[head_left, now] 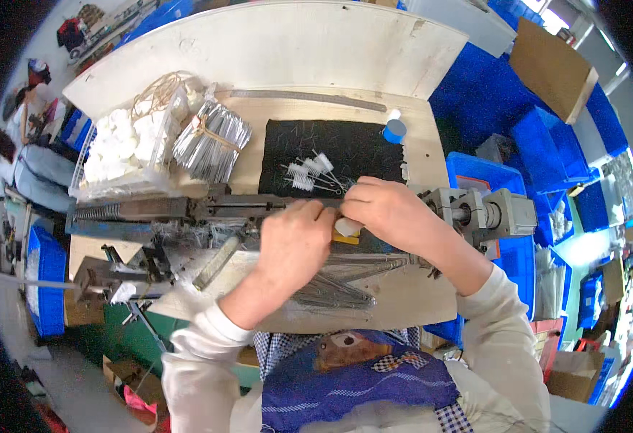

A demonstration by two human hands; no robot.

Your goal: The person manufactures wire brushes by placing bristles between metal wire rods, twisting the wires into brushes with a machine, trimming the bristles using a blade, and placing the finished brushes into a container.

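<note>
My left hand (296,238) and my right hand (392,215) meet over the middle of a metal bench machine (237,207). The fingers of both are closed in a pinch, and what they hold is hidden. Between them, under the right fingertips, a small whitish piece (346,226) shows beside a yellow block (347,239). Just beyond the fingers, several small white-bristled brushes (308,173) with looped wire ends lie in a pile on a black mat (287,137). Closer to me, long thin wires (334,292) are bunched on the tabletop.
A clear basket (159,160) of white bristle material stands at the left, beside a banded bundle of metal wires (213,141). A blue-capped container (394,130) is on the mat's right corner; a steel ruler (309,97) lies behind. The machine's chuck end (475,211) reaches past the table's right edge.
</note>
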